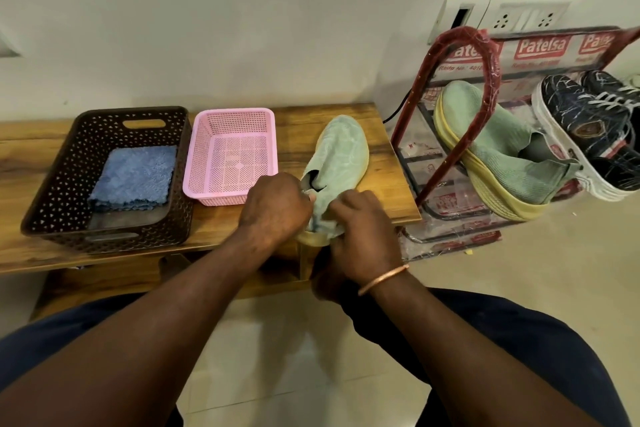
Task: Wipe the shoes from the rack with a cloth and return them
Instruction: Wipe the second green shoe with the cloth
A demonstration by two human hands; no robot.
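Both my left hand and right hand are curled round the heel end of the green shoe. It lies on the bench just left of the rack, its long axis pointing away from me, toe farthest. My right hand is nearer the rack.
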